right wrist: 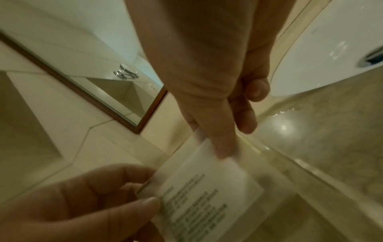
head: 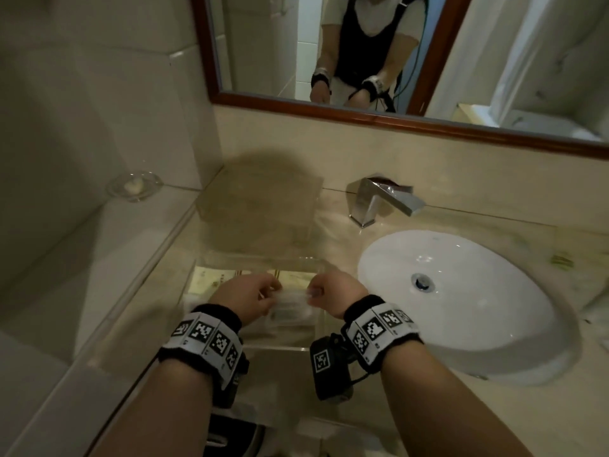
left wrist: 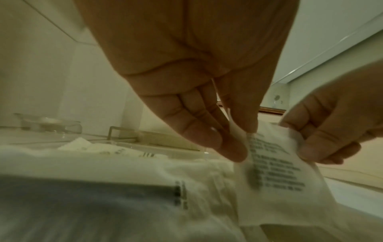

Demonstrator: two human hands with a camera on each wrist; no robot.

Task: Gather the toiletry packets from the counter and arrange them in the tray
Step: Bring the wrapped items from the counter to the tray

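A white toiletry packet (head: 291, 303) with printed text hangs between both hands over the clear acrylic tray (head: 263, 258) on the counter left of the sink. My left hand (head: 260, 296) pinches its left edge, seen close in the left wrist view, where the packet (left wrist: 275, 172) shows dark print. My right hand (head: 318, 293) pinches the opposite edge; the right wrist view shows the packet (right wrist: 207, 188) held by thumb and forefinger. More white packets (left wrist: 186, 188) lie in the tray under the hands, and gold-printed ones (head: 214, 278) lie flat at its far side.
A white oval sink (head: 461, 301) sits right of the tray, with a chrome tap (head: 382, 201) behind it. A second clear box (head: 260, 199) stands behind the tray. A glass soap dish (head: 133, 186) rests on the left ledge. The framed mirror (head: 362, 113) hangs above.
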